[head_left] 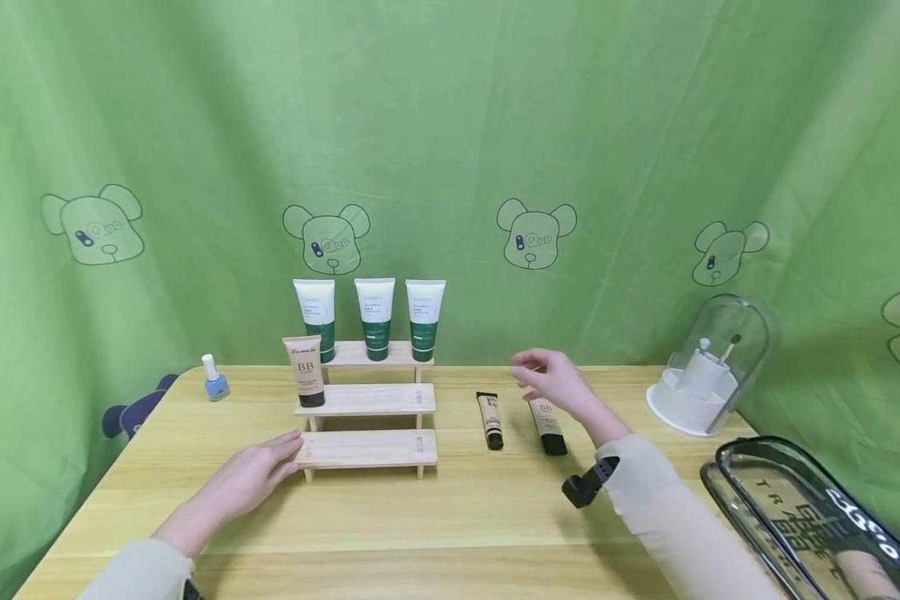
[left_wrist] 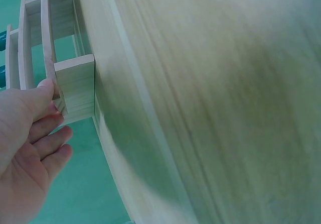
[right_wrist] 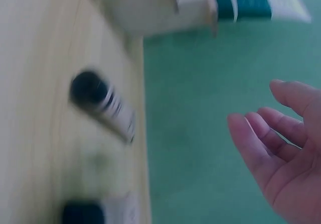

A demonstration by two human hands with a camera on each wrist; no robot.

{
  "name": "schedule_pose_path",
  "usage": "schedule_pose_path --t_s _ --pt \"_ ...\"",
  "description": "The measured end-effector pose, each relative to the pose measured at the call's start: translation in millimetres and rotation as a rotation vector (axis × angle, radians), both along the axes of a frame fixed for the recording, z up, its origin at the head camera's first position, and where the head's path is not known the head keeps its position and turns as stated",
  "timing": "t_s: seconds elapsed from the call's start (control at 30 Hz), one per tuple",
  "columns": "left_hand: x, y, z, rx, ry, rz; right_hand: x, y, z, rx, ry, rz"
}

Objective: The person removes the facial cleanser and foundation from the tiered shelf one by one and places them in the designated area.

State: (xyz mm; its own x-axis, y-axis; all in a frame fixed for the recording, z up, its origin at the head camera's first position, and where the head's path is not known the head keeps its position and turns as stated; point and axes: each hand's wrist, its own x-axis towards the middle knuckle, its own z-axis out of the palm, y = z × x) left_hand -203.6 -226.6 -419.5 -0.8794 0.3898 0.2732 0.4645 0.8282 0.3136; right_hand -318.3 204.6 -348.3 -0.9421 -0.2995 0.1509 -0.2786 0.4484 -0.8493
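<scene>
My left hand (head_left: 249, 477) is at the left end of the lowest step of a three-step wooden rack (head_left: 367, 448). In the left wrist view its thumb and forefinger pinch the step's end (left_wrist: 75, 63), the other fingers loosely bent. My right hand (head_left: 558, 383) hangs in the air, fingers loosely curved and holding nothing. It partly covers the top of a BB cream tube (head_left: 548, 429) lying on the table. Left of that lies a smaller beige tube with a black cap (head_left: 491, 421). Another BB cream tube (head_left: 307, 372) stands on the middle step's left end.
Three white-and-green tubes (head_left: 376, 321) stand on the top step. A blue nail polish bottle (head_left: 215, 379) is at the table's back left. To the right are a clear-domed white holder (head_left: 693, 400) with brushes and a transparent black-edged bag (head_left: 810, 517). A green curtain (head_left: 450, 167) hangs behind.
</scene>
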Motion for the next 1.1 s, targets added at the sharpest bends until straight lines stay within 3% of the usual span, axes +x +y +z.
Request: schedule_pose_path --t_s 0.4,0.67,1.1 --pt "-0.8 -0.2 -0.5 -0.001 -0.006 0.003 12.1 -88.6 23.6 -0.002 0.026 0.147" --pt "-0.1 0.9 0.8 -0.001 -0.016 0.007 9.9 -145.1 16.4 -0.017 0.037 0.227" --pt "-1.1 -0.4 1.0 -0.003 -0.022 0.006 10.4 -214.0 3.2 -0.059 0.034 0.235"
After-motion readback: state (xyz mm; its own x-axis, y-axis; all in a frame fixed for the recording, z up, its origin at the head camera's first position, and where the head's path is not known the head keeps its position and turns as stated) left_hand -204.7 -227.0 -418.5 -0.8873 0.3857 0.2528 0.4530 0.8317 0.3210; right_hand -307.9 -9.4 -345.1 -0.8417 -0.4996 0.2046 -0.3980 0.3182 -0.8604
